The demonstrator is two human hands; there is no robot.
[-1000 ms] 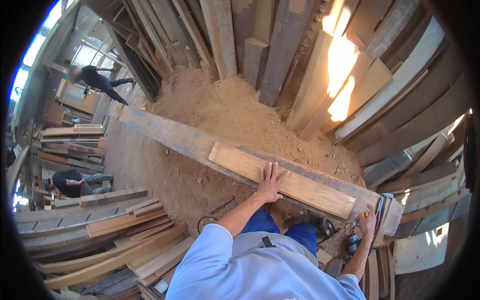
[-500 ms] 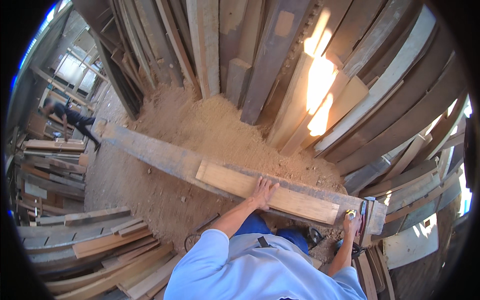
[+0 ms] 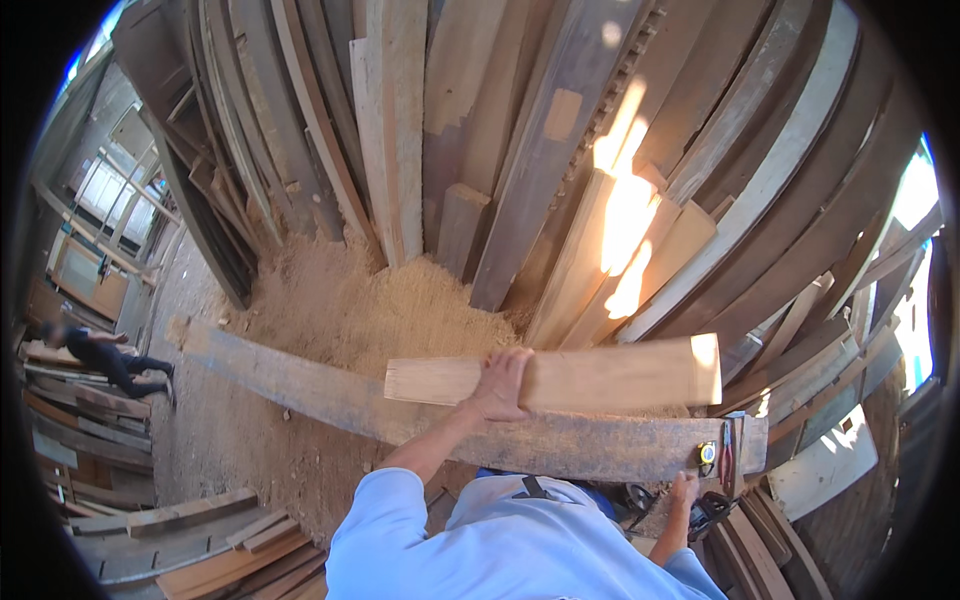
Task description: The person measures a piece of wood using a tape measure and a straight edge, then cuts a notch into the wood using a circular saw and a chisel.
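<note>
My left hand (image 3: 500, 385) grips the middle of a short pale wooden board (image 3: 600, 375) and holds it lifted above a long grey weathered plank (image 3: 330, 385) that runs across in front of me. My right hand (image 3: 685, 490) hangs low by the plank's near edge, close to a dark tool (image 3: 712, 510) below it; whether it holds anything is hidden. A small yellow tape measure (image 3: 707, 455) and red-handled pliers (image 3: 727, 450) lie on the plank's right end.
A heap of sawdust (image 3: 370, 305) lies behind the plank. Many boards (image 3: 520, 150) lean upright at the back and right. Stacked timber (image 3: 180, 530) fills the lower left. Another person (image 3: 105, 360) bends down at the far left.
The pale board has come up off the grey plank in my left hand and now sits level. My view has tilted upward toward the leaning boards.
</note>
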